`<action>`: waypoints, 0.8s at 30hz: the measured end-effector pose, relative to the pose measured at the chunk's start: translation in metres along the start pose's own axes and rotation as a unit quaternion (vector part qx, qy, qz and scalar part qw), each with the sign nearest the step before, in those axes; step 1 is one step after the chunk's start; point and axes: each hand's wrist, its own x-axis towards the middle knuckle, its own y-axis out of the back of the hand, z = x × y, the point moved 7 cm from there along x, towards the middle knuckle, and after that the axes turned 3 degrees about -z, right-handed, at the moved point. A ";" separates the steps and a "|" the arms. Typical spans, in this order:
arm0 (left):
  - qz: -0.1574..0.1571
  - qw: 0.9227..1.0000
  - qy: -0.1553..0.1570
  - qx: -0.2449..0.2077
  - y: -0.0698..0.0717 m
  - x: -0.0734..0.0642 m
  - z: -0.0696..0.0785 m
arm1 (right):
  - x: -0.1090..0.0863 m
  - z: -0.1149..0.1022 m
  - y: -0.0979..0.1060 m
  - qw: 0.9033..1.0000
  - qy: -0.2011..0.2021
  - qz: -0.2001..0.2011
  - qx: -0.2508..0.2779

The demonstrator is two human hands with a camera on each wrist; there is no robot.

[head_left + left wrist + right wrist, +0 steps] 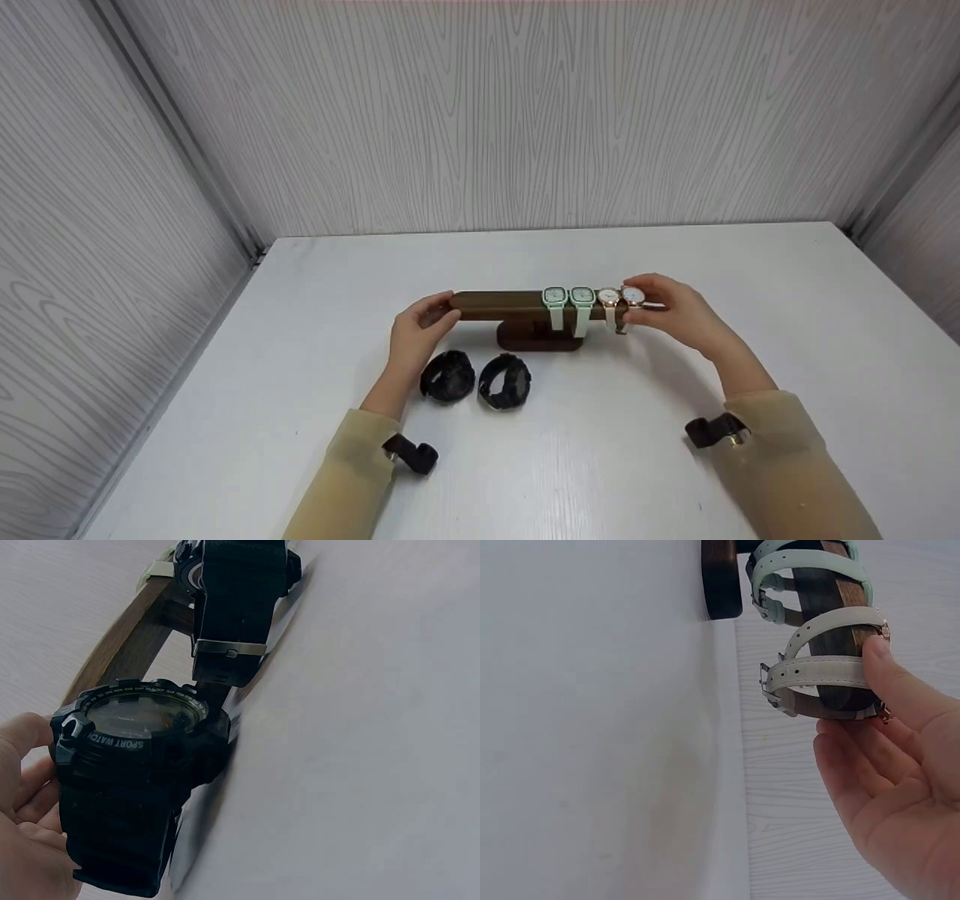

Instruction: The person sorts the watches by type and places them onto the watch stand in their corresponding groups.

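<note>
A dark wooden watch stand (495, 304) stands on the white table. My left hand (414, 337) pinches the left end of its bar between thumb and fingers. At the other end, my right hand (686, 319) holds the outermost white-strapped wristwatch (817, 673), thumb on one side and fingers curled around the bar's end. Beside that one hangs a second white-strapped watch (609, 297). Two mint-green watches (554, 297) sit further in on the bar. In the left wrist view, a black sports watch (142, 735) partly hides the left fingers.
Two black sports watches, one left (448, 377) and one right (505, 382), lie on the table in front of the stand, near the left forearm. White table (600, 465) extends around them. Wood-grain panels (480, 120) rise behind and at the sides.
</note>
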 end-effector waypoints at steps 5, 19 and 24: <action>0.008 1.000 -0.005 0.008 0.001 0.004 -0.006 | 0.000 -0.001 -0.001 1.000 0.004 -0.011 -0.010; 0.006 1.000 0.009 -0.002 0.002 0.003 -0.003 | 0.000 0.000 -0.003 0.999 -0.014 -0.030 -0.015; 0.003 1.000 0.005 0.002 0.002 0.004 -0.006 | 0.000 -0.001 -0.004 0.999 -0.018 -0.033 -0.004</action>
